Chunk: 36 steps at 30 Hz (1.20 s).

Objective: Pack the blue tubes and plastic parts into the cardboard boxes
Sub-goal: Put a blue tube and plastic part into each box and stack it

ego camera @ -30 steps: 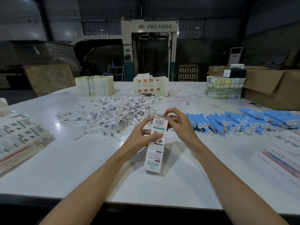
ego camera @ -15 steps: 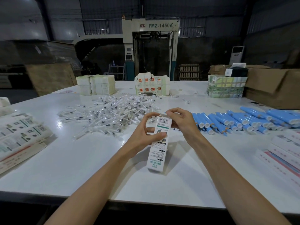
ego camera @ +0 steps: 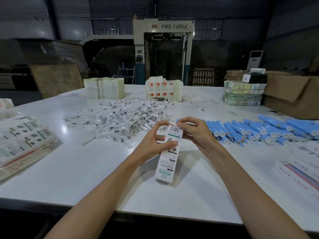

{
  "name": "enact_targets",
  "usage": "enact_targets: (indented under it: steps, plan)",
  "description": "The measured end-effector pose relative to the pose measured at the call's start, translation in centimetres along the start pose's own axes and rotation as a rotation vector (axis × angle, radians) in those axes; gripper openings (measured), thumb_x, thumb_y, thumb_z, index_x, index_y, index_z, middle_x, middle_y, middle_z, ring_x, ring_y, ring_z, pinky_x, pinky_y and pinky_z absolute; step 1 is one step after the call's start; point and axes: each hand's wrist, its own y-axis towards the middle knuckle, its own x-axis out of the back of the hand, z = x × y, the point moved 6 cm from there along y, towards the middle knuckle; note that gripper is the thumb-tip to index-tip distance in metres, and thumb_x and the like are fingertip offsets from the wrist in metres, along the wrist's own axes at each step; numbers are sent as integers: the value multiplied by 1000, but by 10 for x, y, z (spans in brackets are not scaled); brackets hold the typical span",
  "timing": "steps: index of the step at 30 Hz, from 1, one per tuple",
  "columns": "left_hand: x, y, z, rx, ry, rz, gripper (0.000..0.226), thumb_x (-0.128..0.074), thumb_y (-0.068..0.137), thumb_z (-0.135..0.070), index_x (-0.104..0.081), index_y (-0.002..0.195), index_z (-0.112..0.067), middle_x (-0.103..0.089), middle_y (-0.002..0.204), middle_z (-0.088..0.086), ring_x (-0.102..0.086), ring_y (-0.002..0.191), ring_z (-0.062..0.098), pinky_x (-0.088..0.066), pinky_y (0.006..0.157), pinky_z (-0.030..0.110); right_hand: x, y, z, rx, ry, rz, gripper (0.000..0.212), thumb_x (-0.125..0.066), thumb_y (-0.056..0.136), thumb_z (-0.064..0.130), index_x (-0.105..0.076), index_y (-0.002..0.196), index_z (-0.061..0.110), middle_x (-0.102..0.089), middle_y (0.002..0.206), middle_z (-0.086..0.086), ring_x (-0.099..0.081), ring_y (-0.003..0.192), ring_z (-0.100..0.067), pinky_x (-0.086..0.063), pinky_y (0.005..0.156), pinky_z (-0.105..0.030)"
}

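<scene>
The fingers (ego camera: 185, 120) of my right hand (ego camera: 196, 135) are pinched on the top flap (ego camera: 173, 125) of a slim white printed carton (ego camera: 165, 164). My left hand (ego camera: 153, 145) is curled round the carton's upper body, thumb pressed on the front face. The carton leans away from me, its lower end low over the desk (ego camera: 82, 169); I cannot tell whether it touches. Nor can I tell whether a tube or a plastic part is inside, since the mouth faces away from the camera.

The nearest risk is in the grip itself. The card looks thin, and I judge that too hard a thumb press while the flap is tucked would bow the wall, so the tuck misses its slot and creases. If the bottom flap is not locked, anything inside could slide out of the lower end.

Further out, the blue tubes (ego camera: 259, 131) lie in loose rows just beside my right wrist. They are round, so a careless sweep of that forearm would probably set them rolling. The heap of clear-wrapped plastic parts (ego camera: 124, 118) beyond my left hand is tangled, and reaching in could drag several across the desk. The flat cartons (ego camera: 22, 142) at the left lie near the desk's edge, where an elbow could nudge them off.
</scene>
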Motion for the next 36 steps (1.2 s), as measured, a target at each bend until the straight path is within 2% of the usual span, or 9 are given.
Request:
enact_targets:
  steps: [6, 10, 14, 19, 22, 24, 30, 36]
  plan:
    - [-3, -2, -3, -30, -49, 37, 66, -86, 92, -17, -44, 138, -38, -81, 111, 14, -80, 93, 31, -65, 74, 41, 5, 1, 1, -24, 41, 17, 4, -72, 95, 8, -73, 97, 4, -76, 98, -23, -75, 88, -31, -62, 75, -35]
    - [-3, 0, 0, -16, -61, 24, 75, -88, 89, -21, -42, 142, -45, -81, 110, 16, -80, 94, 32, -65, 74, 42, 6, 1, -1, -41, 27, 43, 8, -70, 95, 4, -73, 89, 7, -76, 99, -24, -75, 88, -30, -62, 77, -36]
    - [-3, 0, 0, -27, -25, 26, 78, -88, 90, -28, -42, 148, -53, -82, 112, 10, -78, 102, 30, -66, 76, 44, 9, 1, 3, -29, 9, 69, 11, -70, 95, 4, -73, 84, 7, -76, 99, -23, -76, 92, -30, -62, 78, -36]
    - [0, -1, -1, -46, -17, 25, 71, -85, 93, -28, -49, 149, -53, -81, 116, 6, -79, 104, 26, -65, 73, 39, 1, -2, 3, 32, -9, 107, 13, -70, 98, 10, -77, 103, 0, -78, 106, -19, -75, 103, -30, -61, 83, -29]
    - [2, 0, -1, -45, -57, -12, 68, -84, 94, -25, -50, 148, -49, -81, 115, 8, -79, 102, 28, -64, 73, 38, -7, -2, 0, 61, 32, 127, 22, -67, 100, 8, -74, 119, 0, -76, 115, -18, -73, 112, -30, -59, 95, -36]
    - [4, 0, 1, -36, -88, -32, 68, -85, 94, -25, -51, 147, -48, -81, 115, 9, -79, 101, 30, -64, 74, 40, -8, 0, -4, 77, 62, 66, 26, -68, 98, 4, -70, 124, 2, -76, 116, -18, -72, 112, -33, -57, 101, -44]
    - [6, 0, 5, -31, -112, -51, 68, -85, 93, -22, -51, 147, -46, -81, 112, 12, -80, 99, 30, -65, 75, 43, -9, 1, -12, 154, -25, -44, 23, -77, 92, 11, -77, 115, 12, -78, 112, -12, -71, 112, -34, -56, 102, -54]
    - [3, 0, 6, -33, -103, -31, 64, -83, 96, -21, -51, 147, -41, -81, 112, 12, -80, 96, 29, -65, 73, 42, -5, 2, -13, 161, -21, -41, 19, -81, 89, 13, -81, 107, 17, -79, 109, -11, -74, 106, -32, -60, 96, -48]
